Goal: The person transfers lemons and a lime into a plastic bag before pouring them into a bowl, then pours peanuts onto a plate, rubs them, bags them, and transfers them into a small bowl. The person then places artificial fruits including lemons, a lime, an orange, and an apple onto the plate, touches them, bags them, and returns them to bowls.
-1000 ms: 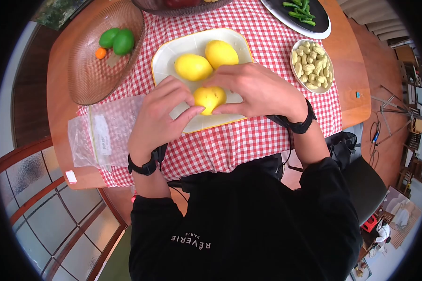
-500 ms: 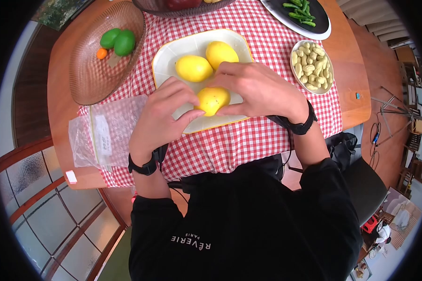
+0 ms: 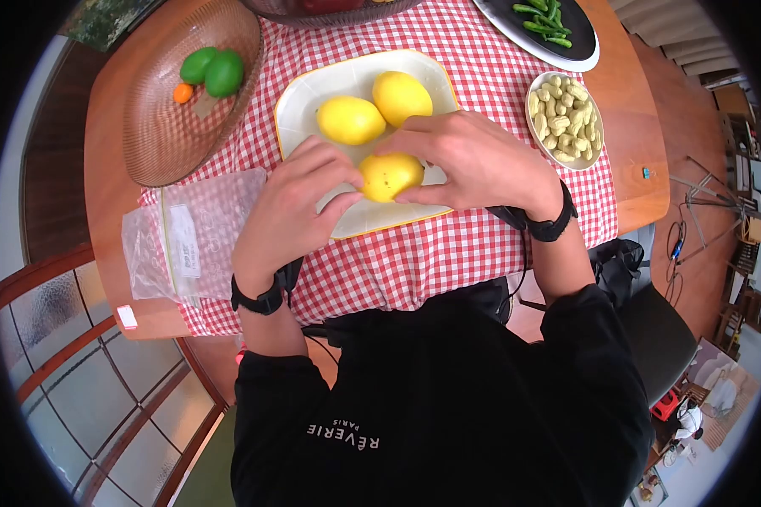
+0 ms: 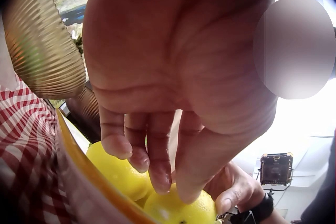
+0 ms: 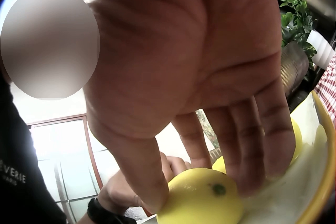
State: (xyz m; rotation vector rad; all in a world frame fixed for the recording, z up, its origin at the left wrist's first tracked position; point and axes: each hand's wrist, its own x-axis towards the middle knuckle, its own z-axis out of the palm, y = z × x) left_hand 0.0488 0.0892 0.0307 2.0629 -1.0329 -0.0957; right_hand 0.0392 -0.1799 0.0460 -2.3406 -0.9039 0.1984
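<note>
A yellow lemon (image 3: 391, 176) lies near the front of a white, yellow-rimmed tray (image 3: 298, 95), with two more lemons (image 3: 351, 120) behind it. My right hand (image 3: 473, 160) holds the front lemon, thumb at its near side and fingertips at its far side. In the right wrist view, a dark green spot shows on the held lemon (image 5: 202, 198) between thumb and fingers. At the lemon's left end is my left hand (image 3: 292, 203), fingers loosely bent. Its thumb and index fingertips are right at the lemon's surface in the left wrist view.
A ribbed brown bowl (image 3: 156, 135) with green fruits and a small orange one stands at left. In front of it lies a clear plastic bag (image 3: 220, 224). Peanuts fill a bowl (image 3: 564, 118) at right, behind which a black plate (image 3: 579, 46) carries green peppers.
The front lemon has shifted a little to the right within the tray and turned slightly. My left thumb has come away from it, while my right hand has stayed around it.
</note>
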